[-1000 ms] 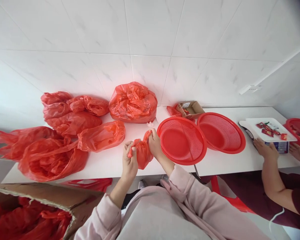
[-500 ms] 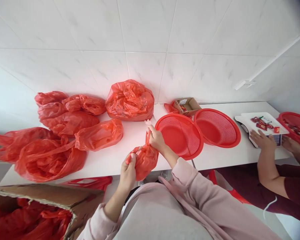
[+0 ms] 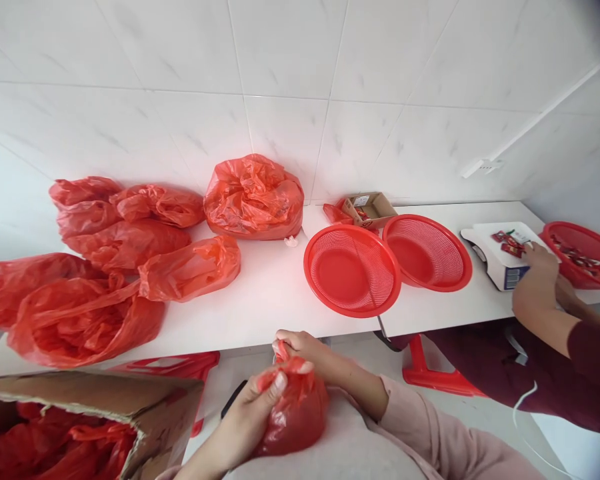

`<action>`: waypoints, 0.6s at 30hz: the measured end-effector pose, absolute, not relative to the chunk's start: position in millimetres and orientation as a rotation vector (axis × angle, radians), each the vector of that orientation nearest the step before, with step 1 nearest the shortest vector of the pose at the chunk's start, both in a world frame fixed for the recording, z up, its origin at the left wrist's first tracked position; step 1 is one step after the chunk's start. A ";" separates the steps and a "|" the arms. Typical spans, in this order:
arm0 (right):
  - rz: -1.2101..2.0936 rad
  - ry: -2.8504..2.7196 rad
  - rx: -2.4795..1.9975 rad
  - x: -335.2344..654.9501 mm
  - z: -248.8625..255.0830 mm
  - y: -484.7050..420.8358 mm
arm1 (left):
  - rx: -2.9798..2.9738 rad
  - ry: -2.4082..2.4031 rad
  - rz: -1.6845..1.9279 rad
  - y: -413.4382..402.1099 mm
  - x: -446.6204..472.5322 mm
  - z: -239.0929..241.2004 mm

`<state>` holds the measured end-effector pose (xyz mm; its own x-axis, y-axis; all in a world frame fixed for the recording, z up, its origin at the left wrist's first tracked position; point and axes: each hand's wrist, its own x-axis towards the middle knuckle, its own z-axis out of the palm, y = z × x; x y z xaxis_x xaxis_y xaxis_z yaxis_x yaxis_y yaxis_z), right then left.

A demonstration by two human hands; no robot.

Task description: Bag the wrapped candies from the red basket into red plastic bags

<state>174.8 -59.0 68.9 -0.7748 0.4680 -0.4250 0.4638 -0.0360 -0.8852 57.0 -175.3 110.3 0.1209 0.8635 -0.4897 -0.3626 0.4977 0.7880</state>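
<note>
A filled red plastic bag (image 3: 297, 413) hangs close against my body, below the front edge of the white table (image 3: 205, 327). My left hand (image 3: 260, 407) grips its gathered neck from the left, thumb on top. Fingers of my right hand (image 3: 297, 347) are closed round the twisted top of the same bag. What the bag contains cannot be made out. Just beyond the hands, the nearer red basket (image 3: 337, 270) stands on the table and looks bare inside.
Several red bags (image 3: 255, 200) lie on the table's left half. A cardboard box (image 3: 165, 407) of red bags stands at lower left. Right of the second basket (image 3: 430, 253), a co-worker's hand (image 3: 540, 257) touches small red packets on a white scale (image 3: 485, 237). A red stool (image 3: 430, 373) is below.
Both my hands have brought the bag down and nearer my body, off the table's edge. The co-worker's hand has moved up onto the packets on the scale.
</note>
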 end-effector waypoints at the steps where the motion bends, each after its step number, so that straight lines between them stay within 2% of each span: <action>1: 1.980 -2.210 -1.100 175.6 66.5 -60.3 | 0.702 1.137 0.935 -173.4 56.9 113.7; 5: 1.910 -2.298 -1.182 177.3 57.7 -68.2 | 1.140 1.084 0.859 -166.3 55.2 122.2; 10: 1.883 -2.290 -1.172 180.6 48.3 -76.3 | 1.241 0.985 0.746 -166.6 56.1 119.1; 14: 1.876 -2.053 -1.102 185.4 50.1 -57.9 | 1.392 0.992 0.738 -166.6 50.4 126.8; 18: 1.834 -1.721 -1.172 191.3 65.1 -12.1 | 1.529 1.202 0.701 -164.4 35.4 136.1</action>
